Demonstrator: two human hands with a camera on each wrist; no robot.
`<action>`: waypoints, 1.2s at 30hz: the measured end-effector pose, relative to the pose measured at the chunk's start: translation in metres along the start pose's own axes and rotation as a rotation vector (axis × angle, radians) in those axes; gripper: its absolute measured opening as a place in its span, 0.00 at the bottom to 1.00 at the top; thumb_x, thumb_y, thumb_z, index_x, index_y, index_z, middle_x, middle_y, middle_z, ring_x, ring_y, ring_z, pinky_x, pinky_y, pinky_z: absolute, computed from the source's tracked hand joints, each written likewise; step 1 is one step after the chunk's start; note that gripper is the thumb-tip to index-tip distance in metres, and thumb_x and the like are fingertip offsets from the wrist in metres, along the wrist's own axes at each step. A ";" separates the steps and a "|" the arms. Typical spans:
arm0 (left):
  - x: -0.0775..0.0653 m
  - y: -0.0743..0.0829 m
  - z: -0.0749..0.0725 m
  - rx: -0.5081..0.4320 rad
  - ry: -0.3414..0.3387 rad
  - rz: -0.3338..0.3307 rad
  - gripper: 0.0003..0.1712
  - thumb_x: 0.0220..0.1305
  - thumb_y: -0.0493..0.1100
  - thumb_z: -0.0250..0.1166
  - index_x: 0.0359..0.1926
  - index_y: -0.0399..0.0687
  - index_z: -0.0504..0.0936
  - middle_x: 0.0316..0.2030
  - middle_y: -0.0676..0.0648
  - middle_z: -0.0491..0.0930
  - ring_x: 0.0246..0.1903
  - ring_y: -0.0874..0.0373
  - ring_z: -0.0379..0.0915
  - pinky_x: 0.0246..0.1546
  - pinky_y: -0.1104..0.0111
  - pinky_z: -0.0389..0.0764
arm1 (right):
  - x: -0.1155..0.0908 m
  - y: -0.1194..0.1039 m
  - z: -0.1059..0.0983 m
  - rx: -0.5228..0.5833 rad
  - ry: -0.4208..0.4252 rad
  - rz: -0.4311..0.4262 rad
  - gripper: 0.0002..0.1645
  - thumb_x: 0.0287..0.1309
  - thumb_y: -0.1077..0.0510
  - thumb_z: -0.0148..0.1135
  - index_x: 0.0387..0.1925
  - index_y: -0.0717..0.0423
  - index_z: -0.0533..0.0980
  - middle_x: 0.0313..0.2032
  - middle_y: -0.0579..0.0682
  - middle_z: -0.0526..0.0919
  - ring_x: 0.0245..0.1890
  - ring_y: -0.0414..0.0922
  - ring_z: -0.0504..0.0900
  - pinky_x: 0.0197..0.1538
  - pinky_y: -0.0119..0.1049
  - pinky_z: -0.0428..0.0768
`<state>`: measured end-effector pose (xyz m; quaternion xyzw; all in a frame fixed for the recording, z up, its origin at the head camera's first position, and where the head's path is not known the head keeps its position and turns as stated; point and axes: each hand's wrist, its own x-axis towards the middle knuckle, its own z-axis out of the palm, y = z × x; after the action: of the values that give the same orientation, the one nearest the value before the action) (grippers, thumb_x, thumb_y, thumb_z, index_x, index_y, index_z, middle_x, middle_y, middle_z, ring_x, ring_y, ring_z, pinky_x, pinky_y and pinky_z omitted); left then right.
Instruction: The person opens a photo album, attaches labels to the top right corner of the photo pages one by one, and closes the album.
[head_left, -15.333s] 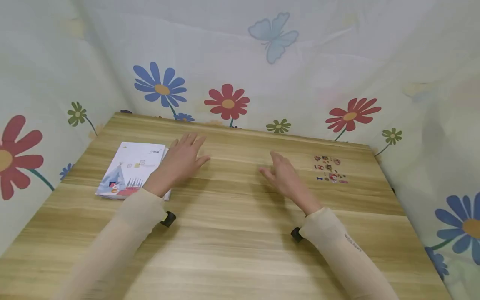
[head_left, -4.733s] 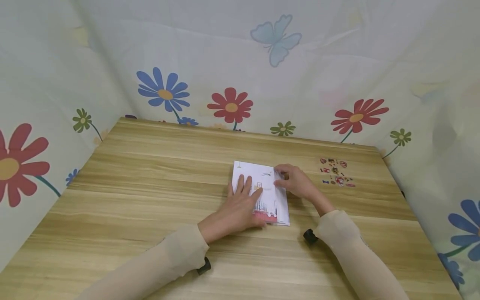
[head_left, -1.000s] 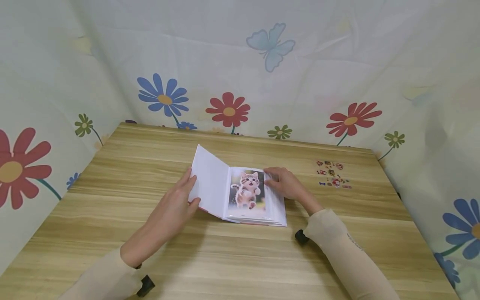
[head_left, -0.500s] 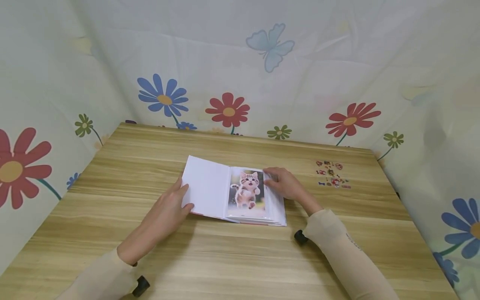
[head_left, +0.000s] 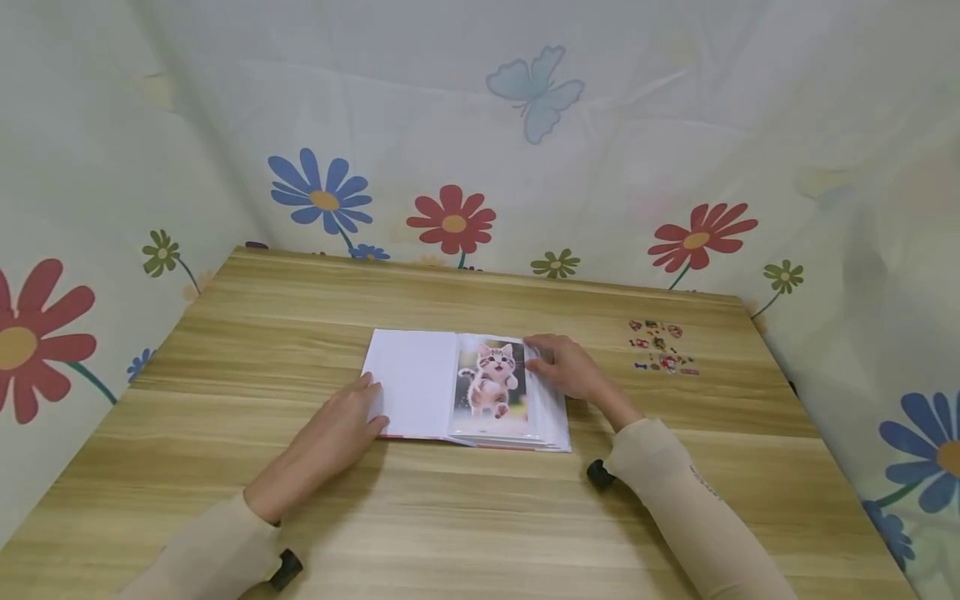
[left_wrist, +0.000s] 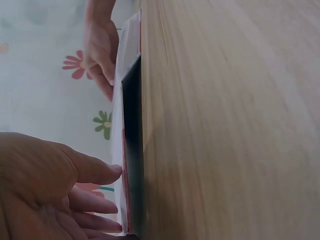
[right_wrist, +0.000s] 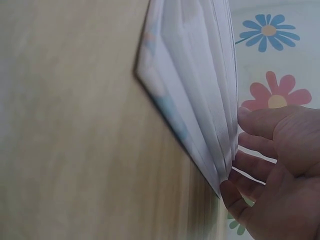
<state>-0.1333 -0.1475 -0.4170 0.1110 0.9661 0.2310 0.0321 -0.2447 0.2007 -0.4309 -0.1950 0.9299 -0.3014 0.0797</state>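
A small photo album [head_left: 416,383] lies spread near the middle of the table. Its blank white inside cover is on the left, and a kitten photo [head_left: 491,387] in a clear sleeve is on the right. My left hand [head_left: 337,425] has its thumb and fingertips on the cover's left edge; in the left wrist view a dark gap shows under that red-edged cover [left_wrist: 126,175]. At the album's right edge, my right hand [head_left: 570,368] rests its thumb on the top page. Its other fingertips touch along the page edges [right_wrist: 215,100] and the back cover's corner.
A sheet of small colourful stickers [head_left: 662,346] lies to the right of my right hand. The wood-grain table [head_left: 480,517] meets a flower-printed cloth [head_left: 622,150] at its back and sides. Black wrist cameras [head_left: 287,570] sit at the sleeves.
Over the last second the album's front cover has swung down to the left, nearly flat, with my left hand lowering along with it. The right hand has stayed at the right edge.
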 end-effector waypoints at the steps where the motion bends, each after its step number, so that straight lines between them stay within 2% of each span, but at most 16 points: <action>1: -0.001 0.000 0.000 0.002 -0.001 -0.001 0.29 0.69 0.37 0.64 0.63 0.19 0.72 0.69 0.20 0.65 0.69 0.27 0.66 0.68 0.40 0.71 | 0.000 0.000 0.000 0.001 0.002 -0.001 0.30 0.71 0.55 0.61 0.70 0.59 0.71 0.71 0.62 0.73 0.74 0.62 0.69 0.77 0.59 0.64; 10: -0.006 0.000 0.005 0.044 -0.038 0.012 0.27 0.71 0.39 0.63 0.62 0.21 0.74 0.68 0.20 0.66 0.71 0.25 0.62 0.70 0.39 0.68 | 0.001 0.000 0.001 0.015 -0.008 0.014 0.30 0.71 0.54 0.61 0.70 0.58 0.71 0.71 0.61 0.73 0.75 0.62 0.67 0.78 0.58 0.64; 29: -0.006 0.002 0.006 0.116 -0.015 0.056 0.25 0.70 0.39 0.63 0.62 0.25 0.75 0.67 0.21 0.68 0.68 0.24 0.65 0.68 0.39 0.72 | -0.001 0.001 0.002 0.018 0.018 0.011 0.30 0.71 0.55 0.61 0.70 0.58 0.71 0.71 0.61 0.73 0.74 0.62 0.68 0.77 0.59 0.65; 36: -0.001 0.006 0.006 0.149 -0.044 0.020 0.26 0.71 0.43 0.64 0.63 0.31 0.76 0.70 0.23 0.66 0.69 0.22 0.63 0.61 0.34 0.74 | -0.005 0.000 0.001 0.022 0.020 0.031 0.30 0.71 0.53 0.61 0.71 0.56 0.71 0.72 0.60 0.72 0.73 0.62 0.69 0.75 0.59 0.68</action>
<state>-0.1302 -0.1398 -0.4194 0.1279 0.9785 0.1562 0.0428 -0.2399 0.2021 -0.4313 -0.1766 0.9302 -0.3123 0.0770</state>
